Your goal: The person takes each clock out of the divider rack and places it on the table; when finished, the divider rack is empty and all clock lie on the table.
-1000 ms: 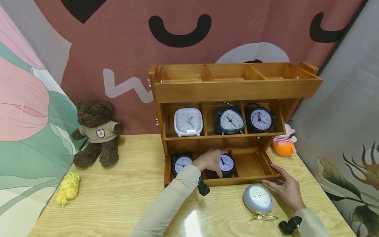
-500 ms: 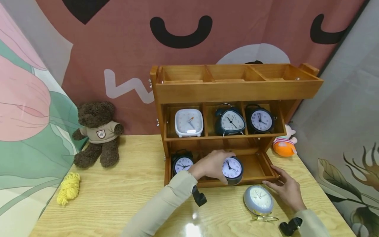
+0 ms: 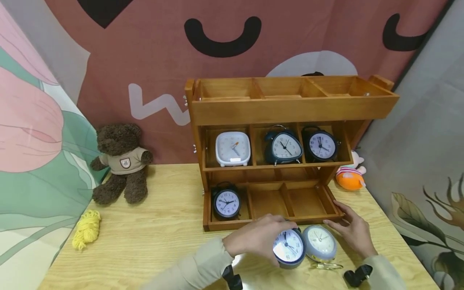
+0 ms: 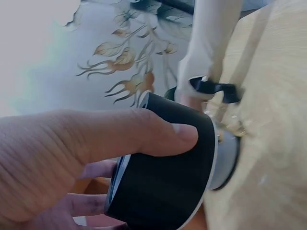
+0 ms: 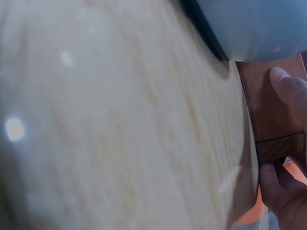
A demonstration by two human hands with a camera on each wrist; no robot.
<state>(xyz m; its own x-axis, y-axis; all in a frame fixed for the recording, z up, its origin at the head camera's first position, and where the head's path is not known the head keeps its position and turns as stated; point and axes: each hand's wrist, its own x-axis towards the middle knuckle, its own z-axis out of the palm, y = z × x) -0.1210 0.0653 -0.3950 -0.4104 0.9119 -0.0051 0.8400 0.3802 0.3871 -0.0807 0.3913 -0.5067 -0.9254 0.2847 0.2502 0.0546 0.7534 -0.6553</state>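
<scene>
— Where is the clock, and how are the fingers set?
— The left hand (image 3: 255, 238) holds the round black-cased alarm clock with a white dial (image 3: 288, 246), in front of the brown wooden three-tier rack (image 3: 295, 111); thumb and fingers span the case, closed in on it; whether its base touches down, I cannot tell; the right hand (image 3: 351, 230) pinches the rack's lower right front corner, thumb on the front board, fingers at the side
— How would you handle it well?
— Slowly, I'd say, gripping the case and not the dial; the pale-blue round clock (image 3: 320, 243) is just beside it, so a knock seems the likeliest slip; the right hand's hold should help steady the rack
— And the surface, the room?
— The pale wood-grain tabletop (image 3: 156, 249) is glossy, so a clock might slide if nudged; a dark-brown plush bear in a beige shirt (image 3: 127, 165) sits at the left, near a skein of yellow yarn (image 3: 87, 230); a plush toy with an orange lower half (image 3: 350, 179) lies by the rack's right side; a dusty-red printed cloth (image 3: 156, 56) hangs behind
</scene>
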